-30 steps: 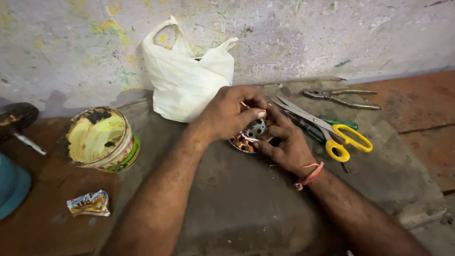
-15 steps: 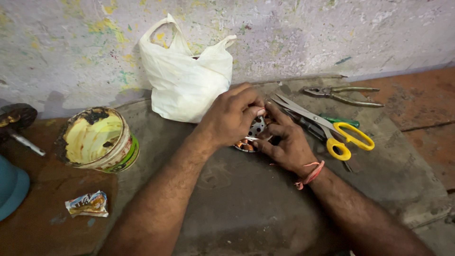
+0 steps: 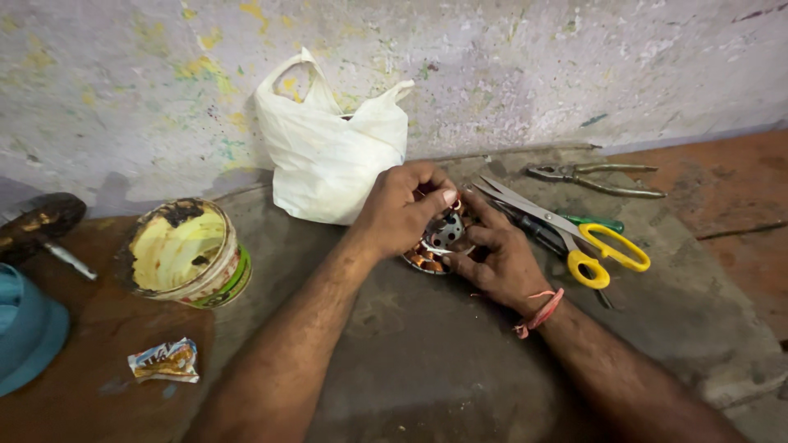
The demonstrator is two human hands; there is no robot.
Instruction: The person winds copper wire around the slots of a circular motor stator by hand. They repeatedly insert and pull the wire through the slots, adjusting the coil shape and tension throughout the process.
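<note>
Far left: a blue rounded object (image 3: 29, 328) cut by the frame edge, above it a dark tool head (image 3: 37, 221) with a pale handle. Next, an open tin (image 3: 182, 254) smeared with yellowish paste, tilted toward the camera, and in front of it a crumpled wrapper (image 3: 164, 361) on the reddish floor. Further right, a white plastic bag (image 3: 328, 152) slumped against the paint-flecked wall (image 3: 533, 66), on the grey surface (image 3: 427, 353).

Centre: left hand (image 3: 398, 209) curled over the top of a round motor stator (image 3: 439, 242), fingers closed on its upper rim; right hand (image 3: 501, 258) cupping the lower right side, thumb pressed to the rim, grip closed on the same part. Stator resting on the surface between both hands, just right of the bag; metal plate with holes and copper-coloured windings visible at the lower edge, the rest hidden under the fingers. Pink thread band (image 3: 538, 312) on the right wrist.

Right: yellow-handled scissors (image 3: 574, 234) lying closed, just beside the right hand, over a green-handled tool (image 3: 595, 221); pliers (image 3: 591, 176) further back, untouched.

Judged from this: work on the windings under way, mid-handling; tools laid down, no sign of a finished part
</note>
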